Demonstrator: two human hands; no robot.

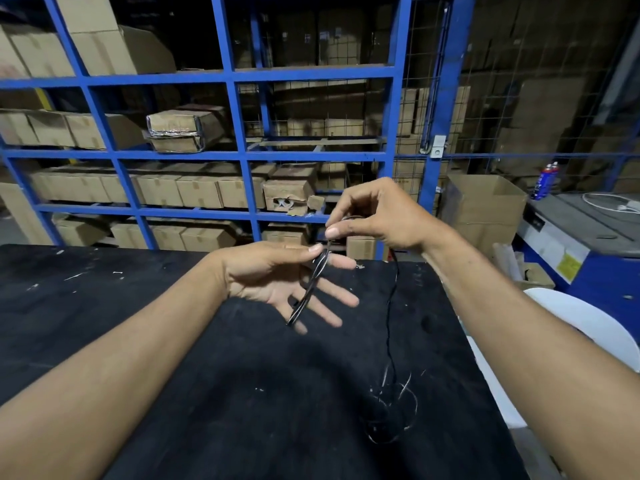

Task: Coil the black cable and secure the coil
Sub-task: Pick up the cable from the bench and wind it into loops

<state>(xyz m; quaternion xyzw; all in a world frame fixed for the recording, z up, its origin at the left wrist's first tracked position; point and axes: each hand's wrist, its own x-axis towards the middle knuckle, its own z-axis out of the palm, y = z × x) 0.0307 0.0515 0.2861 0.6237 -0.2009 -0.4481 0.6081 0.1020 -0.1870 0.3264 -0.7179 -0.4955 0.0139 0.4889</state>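
Observation:
A thin black cable [390, 306] runs from my hands down to a loose tangle on the black table [138, 306] at the lower right. My left hand [277, 278] is palm up, thumb and forefinger pinching a few narrow loops of the cable that hang across the palm. My right hand [374, 216] is just above and to the right, thumb and fingers pinching the cable where it leaves the loops. The strand drops from the right hand toward the table.
Behind the table stands a blue metal rack [235, 77] full of cardboard boxes. To the right are an open cardboard box [485, 199], a grey and blue machine [581, 237] with a spray can [545, 180], and a white chair [588, 327].

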